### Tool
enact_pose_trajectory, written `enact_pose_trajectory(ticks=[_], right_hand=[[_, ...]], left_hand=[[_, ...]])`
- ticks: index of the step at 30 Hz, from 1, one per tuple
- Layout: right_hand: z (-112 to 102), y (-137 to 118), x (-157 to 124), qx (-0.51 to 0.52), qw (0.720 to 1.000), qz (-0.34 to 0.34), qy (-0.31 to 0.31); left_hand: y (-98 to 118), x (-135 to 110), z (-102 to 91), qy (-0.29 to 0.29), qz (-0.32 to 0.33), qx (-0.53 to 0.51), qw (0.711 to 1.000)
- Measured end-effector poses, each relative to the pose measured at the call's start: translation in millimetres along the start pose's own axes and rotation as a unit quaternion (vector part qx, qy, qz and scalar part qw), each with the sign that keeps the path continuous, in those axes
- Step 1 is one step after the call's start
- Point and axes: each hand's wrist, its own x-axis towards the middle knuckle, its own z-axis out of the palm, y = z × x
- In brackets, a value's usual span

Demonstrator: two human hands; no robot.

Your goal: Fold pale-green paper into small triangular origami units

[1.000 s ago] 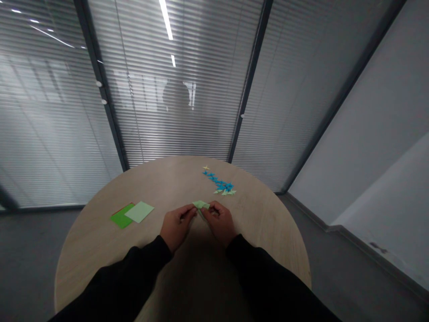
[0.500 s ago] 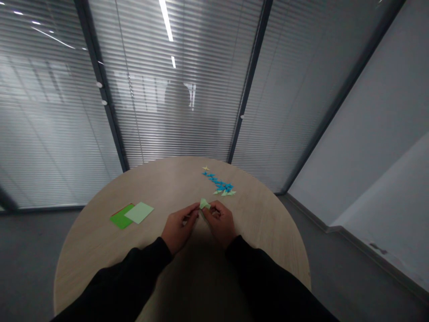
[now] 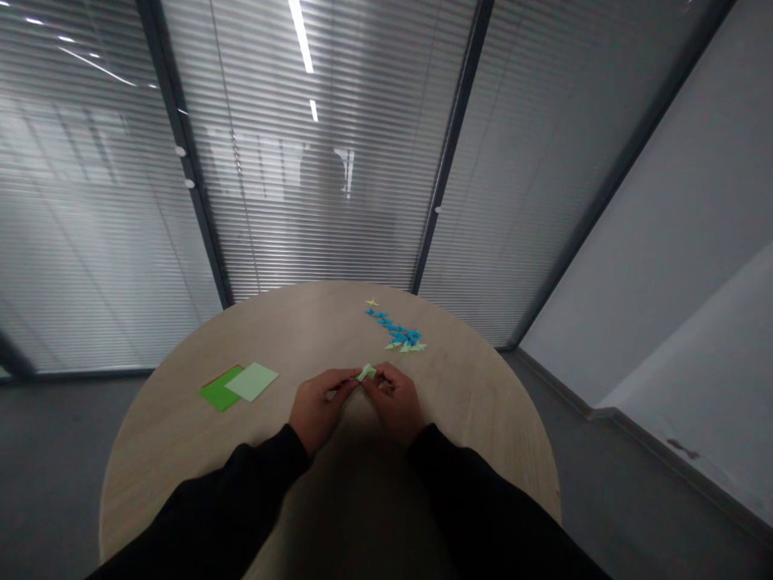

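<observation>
While both hands pinch it, a small pale green folded paper (image 3: 365,372) sits between their fingertips, over the round wooden table (image 3: 465,411). The left hand (image 3: 320,404) and right hand (image 3: 395,401) stand close together. Ahead lies a row of blue folded pieces (image 3: 392,329) with pale green pieces (image 3: 404,346) beside it; leftward, a pale green sheet (image 3: 254,381) overlaps a darker green sheet (image 3: 217,390).

Office meeting room, glass partition walls (image 3: 314,225), slatted blinds (image 3: 271,242), round wood-grain table (image 3: 314,322), grey floor (image 3: 54,467)
</observation>
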Motion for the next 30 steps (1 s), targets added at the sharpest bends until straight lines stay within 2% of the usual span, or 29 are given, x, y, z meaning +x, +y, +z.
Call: enact_pose_trajectory(ticks=[4,8,11,14,19,25,30], right_hand=[[-0.4,1.4,-0.1,0.026,1.0,0.007,-0.009],[1.8,3.9,-0.3,0.048,0.998,0.023,-0.018],[3.5,4.5,-0.3,0.072,0.997,0.039,0.008],[2.2,2.4,-0.1,0.074,0.997,0.019,0.029],[-1.4,-1.3,0.1,0.008,0.998,-0.055,0.005],[0.6,1.7,0.2,0.042,0.999,-0.003,0.019],[0.1,-2.3,0.1,0.032,0.998,-0.038,0.026]], left_hand=[[-1.8,0.7,-0.9,-0.002,0.027,0.018,0.999],[1.4,1.3,-2.6,0.008,0.027,0.026,0.999],[5.1,1.7,-3.6,0.024,0.031,0.033,0.999],[5.1,1.9,-4.0,0.029,0.031,0.042,0.998],[0.5,2.2,-3.6,0.039,-0.028,0.007,0.999],[-2.1,3.0,-3.0,0.043,-0.086,-0.068,0.993],[-8.9,3.5,-0.2,0.047,-0.139,-0.145,0.978]])
